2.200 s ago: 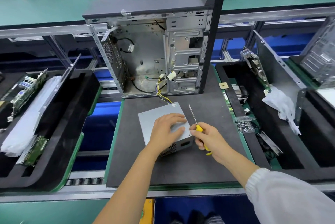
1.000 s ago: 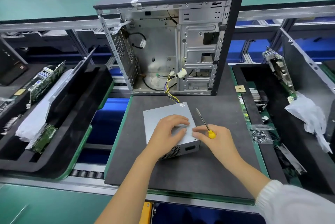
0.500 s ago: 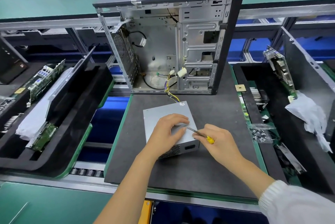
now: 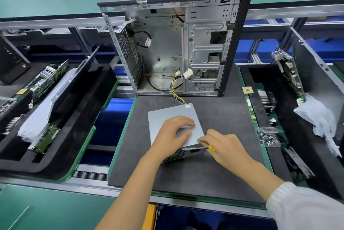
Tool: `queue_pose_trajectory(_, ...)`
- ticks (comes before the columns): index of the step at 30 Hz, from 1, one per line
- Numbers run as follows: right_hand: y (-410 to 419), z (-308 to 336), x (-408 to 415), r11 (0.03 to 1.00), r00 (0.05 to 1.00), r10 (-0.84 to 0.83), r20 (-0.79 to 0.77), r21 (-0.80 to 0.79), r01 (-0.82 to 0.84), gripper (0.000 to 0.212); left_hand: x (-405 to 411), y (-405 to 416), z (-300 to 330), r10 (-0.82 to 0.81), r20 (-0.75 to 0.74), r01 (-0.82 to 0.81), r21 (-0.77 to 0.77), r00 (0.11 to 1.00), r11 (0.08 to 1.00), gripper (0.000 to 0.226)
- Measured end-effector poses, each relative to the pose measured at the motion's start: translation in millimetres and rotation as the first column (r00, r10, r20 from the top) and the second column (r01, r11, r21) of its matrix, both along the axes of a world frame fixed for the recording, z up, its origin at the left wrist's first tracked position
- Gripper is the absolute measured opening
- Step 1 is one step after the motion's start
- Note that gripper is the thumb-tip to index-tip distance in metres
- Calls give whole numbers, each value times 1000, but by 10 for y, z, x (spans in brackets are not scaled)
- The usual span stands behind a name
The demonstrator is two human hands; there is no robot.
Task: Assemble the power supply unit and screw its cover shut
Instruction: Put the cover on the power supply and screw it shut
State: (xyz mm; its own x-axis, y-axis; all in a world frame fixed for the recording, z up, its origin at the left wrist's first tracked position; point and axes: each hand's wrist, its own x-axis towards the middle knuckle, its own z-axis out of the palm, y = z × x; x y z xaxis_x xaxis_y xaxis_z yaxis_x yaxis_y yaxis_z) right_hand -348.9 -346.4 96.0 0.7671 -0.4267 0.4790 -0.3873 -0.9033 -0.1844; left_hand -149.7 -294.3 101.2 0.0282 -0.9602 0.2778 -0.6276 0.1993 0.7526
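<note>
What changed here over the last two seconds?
The right hand tipped the screwdriver from pointing up and away to lying level along the power supply's near edge, tip leftward. The left hand kept resting on top; the supply stayed put.

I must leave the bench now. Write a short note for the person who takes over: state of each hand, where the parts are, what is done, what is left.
Left hand: rests flat on top of the power supply unit, steadying it.
Right hand: holds the yellow-handled screwdriver, shaft lying nearly level, tip at the unit's near side face.
The unit lies on the dark mat in front of the open computer case; its cable bundle runs into the case.
Bag of screws: right of the mat.
Done: cover is on the unit.
Left: drive the cover screws; how many are in cannot be seen.
</note>
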Motion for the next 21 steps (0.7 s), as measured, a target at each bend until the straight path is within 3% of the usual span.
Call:
queue_pose_trajectory(4,5,-3,-31,1000,1000,2,10,31,-2,20,-1,-3,5,0,4,0,5,1000,1000,19)
queue_pose_trajectory(8,8,-7,-20,998,999,12,-45,-54,-15,4,3,4,5,-6,5,6,3,1000,1000,20)
queue_pose_trajectory(11,0,-31,-57,995,998,26,-58,-95,-32,25,8,8,0,-4,-6,4,8,1000,1000,20)
queue_pose_trajectory(14,-1,-32,-77,995,998,65,-19,-80,-66,15,7,3,-1,-5,-5,5,9,1000,1000,20)
queue_pose_trajectory(16,1,-32,-47,994,998,27,55,100,-33,10,6,0,0,-6,-4,6,11,1000,1000,20)
queue_pose_trajectory(19,-16,-61,12,902,977,-123,174,431,37,5,5,-2,3,-8,0,8,3,1000,1000,21)
queue_pose_trajectory(21,-21,-80,34,871,969,-164,184,488,55,8,8,0,6,-8,-3,8,0,1000,1000,21)
